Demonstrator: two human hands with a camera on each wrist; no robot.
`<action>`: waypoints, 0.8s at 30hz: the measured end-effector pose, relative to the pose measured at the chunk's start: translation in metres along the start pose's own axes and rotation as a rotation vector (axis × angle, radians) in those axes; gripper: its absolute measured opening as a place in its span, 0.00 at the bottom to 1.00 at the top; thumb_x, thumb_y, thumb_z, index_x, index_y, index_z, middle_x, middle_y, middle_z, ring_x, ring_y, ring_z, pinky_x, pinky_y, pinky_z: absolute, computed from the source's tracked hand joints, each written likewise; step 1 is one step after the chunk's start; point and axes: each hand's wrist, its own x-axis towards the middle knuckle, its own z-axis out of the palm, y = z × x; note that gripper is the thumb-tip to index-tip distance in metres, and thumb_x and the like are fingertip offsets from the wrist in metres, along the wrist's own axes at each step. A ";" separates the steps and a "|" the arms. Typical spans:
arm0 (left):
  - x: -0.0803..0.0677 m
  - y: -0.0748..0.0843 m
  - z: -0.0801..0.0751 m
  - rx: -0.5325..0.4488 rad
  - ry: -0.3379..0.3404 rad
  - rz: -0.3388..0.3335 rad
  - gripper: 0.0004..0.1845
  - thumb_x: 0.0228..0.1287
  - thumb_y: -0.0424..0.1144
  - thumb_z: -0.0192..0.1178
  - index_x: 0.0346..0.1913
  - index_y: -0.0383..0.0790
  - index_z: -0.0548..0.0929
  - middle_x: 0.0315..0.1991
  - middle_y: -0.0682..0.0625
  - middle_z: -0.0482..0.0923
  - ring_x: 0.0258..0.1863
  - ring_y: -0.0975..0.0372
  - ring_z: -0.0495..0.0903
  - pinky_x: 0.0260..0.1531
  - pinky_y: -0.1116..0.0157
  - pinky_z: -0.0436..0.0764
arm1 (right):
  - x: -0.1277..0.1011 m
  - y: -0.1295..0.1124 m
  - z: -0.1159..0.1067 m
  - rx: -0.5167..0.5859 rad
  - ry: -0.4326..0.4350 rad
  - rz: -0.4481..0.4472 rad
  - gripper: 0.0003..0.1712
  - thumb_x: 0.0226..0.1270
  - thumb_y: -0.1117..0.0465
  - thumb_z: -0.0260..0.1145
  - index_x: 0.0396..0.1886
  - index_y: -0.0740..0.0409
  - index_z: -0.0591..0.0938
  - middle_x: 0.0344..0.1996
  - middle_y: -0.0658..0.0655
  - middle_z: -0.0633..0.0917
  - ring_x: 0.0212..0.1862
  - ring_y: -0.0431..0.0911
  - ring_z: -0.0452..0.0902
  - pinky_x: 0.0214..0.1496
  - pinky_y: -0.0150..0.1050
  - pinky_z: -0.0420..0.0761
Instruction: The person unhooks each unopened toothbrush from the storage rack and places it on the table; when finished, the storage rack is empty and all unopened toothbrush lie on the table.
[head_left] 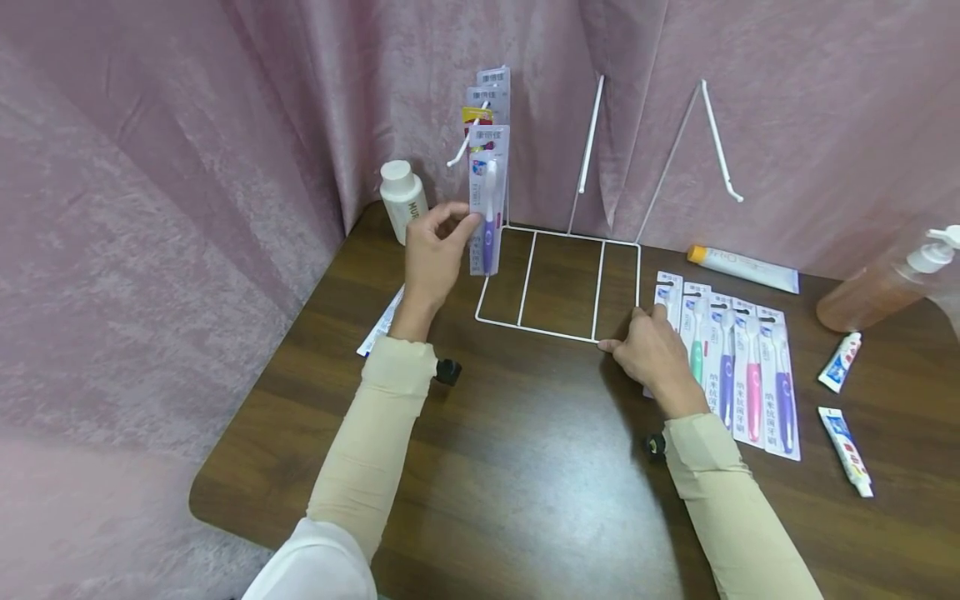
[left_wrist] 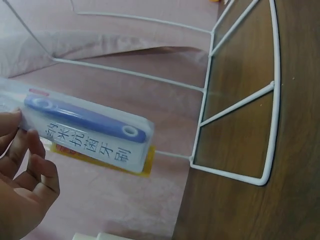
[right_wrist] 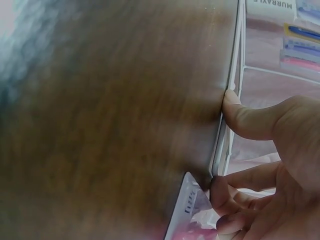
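In the head view my left hand (head_left: 435, 254) pinches a packaged purple toothbrush (head_left: 489, 208) by its left edge, close to the left hook of a white wire rack (head_left: 536, 331). More packs hang on that hook behind it, one with a yellow top (head_left: 474, 114). The left wrist view shows thumb and fingers on the toothbrush pack (left_wrist: 90, 120). My right hand (head_left: 648, 354) holds the rack's front right corner. The right wrist view has the thumb against the front wire (right_wrist: 231, 75) and curled fingers at the corner, beside a toothbrush pack (right_wrist: 187, 210).
Several packaged toothbrushes (head_left: 752, 375) lie in a row at right. Beyond are a tube with an orange cap (head_left: 742, 268), a pump bottle (head_left: 862, 296) and two small toothpaste tubes (head_left: 840, 362). A white bottle (head_left: 402, 196) stands at left. Two more hooks (head_left: 592, 133) stick out from the rack.
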 end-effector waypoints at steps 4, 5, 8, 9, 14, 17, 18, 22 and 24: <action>-0.006 0.000 0.001 0.037 -0.070 -0.034 0.10 0.79 0.33 0.72 0.52 0.26 0.93 0.34 0.52 0.89 0.33 0.69 0.79 0.38 0.73 0.80 | -0.003 -0.007 -0.003 0.003 -0.005 0.005 0.46 0.74 0.41 0.81 0.67 0.80 0.79 0.65 0.83 0.73 0.50 0.76 0.85 0.53 0.69 0.86; -0.008 -0.002 0.001 0.049 -0.087 -0.043 0.11 0.80 0.33 0.71 0.52 0.26 0.94 0.36 0.47 0.90 0.33 0.69 0.80 0.38 0.73 0.80 | -0.005 -0.009 -0.005 0.003 -0.004 0.007 0.46 0.74 0.42 0.81 0.68 0.80 0.79 0.66 0.83 0.74 0.50 0.77 0.85 0.53 0.70 0.86; -0.014 -0.006 0.001 0.108 -0.136 -0.073 0.11 0.80 0.34 0.71 0.53 0.28 0.94 0.40 0.38 0.92 0.33 0.67 0.80 0.37 0.73 0.81 | -0.006 -0.012 -0.006 0.004 -0.011 0.013 0.45 0.76 0.44 0.80 0.69 0.80 0.78 0.67 0.83 0.73 0.52 0.78 0.85 0.55 0.71 0.85; -0.017 -0.008 0.001 0.124 -0.156 -0.092 0.11 0.80 0.35 0.71 0.53 0.29 0.94 0.41 0.37 0.92 0.33 0.66 0.81 0.37 0.72 0.81 | -0.007 -0.013 -0.007 0.007 -0.011 0.015 0.45 0.75 0.44 0.80 0.69 0.80 0.78 0.67 0.83 0.73 0.53 0.78 0.85 0.55 0.71 0.85; -0.029 -0.022 -0.002 0.241 -0.296 -0.192 0.10 0.82 0.35 0.69 0.54 0.31 0.95 0.47 0.38 0.93 0.40 0.61 0.83 0.44 0.67 0.82 | -0.003 -0.007 -0.002 0.010 0.000 0.019 0.46 0.74 0.43 0.81 0.68 0.80 0.79 0.66 0.82 0.73 0.53 0.77 0.84 0.53 0.71 0.85; -0.031 -0.039 -0.005 0.318 -0.379 -0.230 0.10 0.82 0.36 0.69 0.53 0.33 0.95 0.51 0.38 0.95 0.44 0.58 0.86 0.49 0.62 0.84 | -0.005 -0.008 -0.003 0.017 -0.001 0.020 0.46 0.74 0.43 0.80 0.68 0.80 0.79 0.65 0.82 0.73 0.53 0.77 0.84 0.53 0.70 0.85; -0.030 -0.051 -0.006 0.339 -0.395 -0.234 0.09 0.81 0.36 0.69 0.52 0.34 0.96 0.51 0.40 0.95 0.44 0.58 0.86 0.49 0.62 0.85 | -0.005 -0.009 -0.003 0.017 -0.001 0.020 0.46 0.75 0.43 0.80 0.68 0.80 0.79 0.65 0.82 0.73 0.53 0.77 0.84 0.53 0.70 0.85; -0.025 -0.101 -0.012 0.408 -0.418 -0.252 0.08 0.79 0.38 0.72 0.49 0.39 0.98 0.47 0.46 0.96 0.41 0.61 0.87 0.45 0.63 0.86 | -0.008 -0.014 -0.007 0.014 -0.013 0.025 0.46 0.76 0.44 0.79 0.70 0.81 0.77 0.66 0.83 0.73 0.54 0.78 0.84 0.55 0.71 0.85; -0.023 -0.124 -0.014 0.427 -0.421 -0.268 0.07 0.79 0.39 0.72 0.48 0.41 0.98 0.45 0.49 0.96 0.40 0.63 0.87 0.43 0.64 0.86 | -0.009 -0.015 -0.008 0.013 -0.018 0.027 0.47 0.76 0.44 0.79 0.71 0.81 0.77 0.67 0.84 0.72 0.54 0.78 0.84 0.56 0.71 0.85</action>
